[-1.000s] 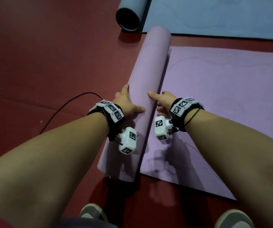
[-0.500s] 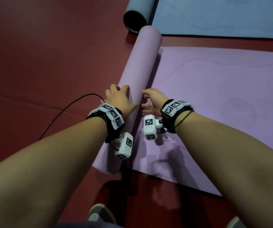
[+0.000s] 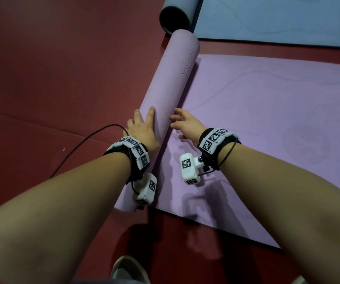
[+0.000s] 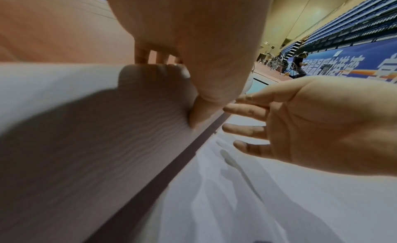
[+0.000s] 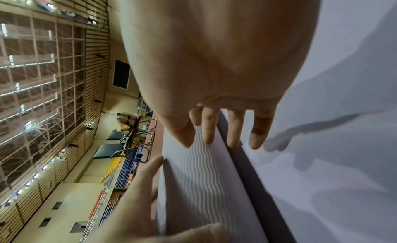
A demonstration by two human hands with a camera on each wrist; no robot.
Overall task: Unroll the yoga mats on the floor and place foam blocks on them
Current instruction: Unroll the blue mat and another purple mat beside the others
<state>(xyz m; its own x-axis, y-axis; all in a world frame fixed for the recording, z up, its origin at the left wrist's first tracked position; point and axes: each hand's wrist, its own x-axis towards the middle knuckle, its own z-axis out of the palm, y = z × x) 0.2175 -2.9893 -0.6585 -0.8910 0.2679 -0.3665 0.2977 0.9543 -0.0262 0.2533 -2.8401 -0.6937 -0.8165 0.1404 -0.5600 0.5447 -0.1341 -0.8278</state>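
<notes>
A purple yoga mat lies partly unrolled on the dark red floor. Its rolled part [image 3: 171, 95] runs from near my feet toward the top of the head view, and its flat part [image 3: 267, 130] spreads to the right. My left hand [image 3: 142, 128] rests flat on the top left of the roll, fingers straight. My right hand [image 3: 185, 124] is just right of the roll, fingers spread and straight, their tips at the roll's side [image 5: 204, 170]. In the left wrist view the left palm [image 4: 193, 42] presses the ribbed roll [image 4: 86, 144]. No foam block is in view.
A blue mat lies beyond the purple one, with its roll [image 3: 175, 15] at the purple roll's far end and its flat part [image 3: 278, 19] to the right. A black cable [image 3: 83, 144] curves over the floor left of my left wrist. My shoe [image 3: 128, 269] is at the bottom edge.
The purple roll has rolled to the left and more mat lies flat. Both hands followed it, and the left hand has slid further over the top of the roll.
</notes>
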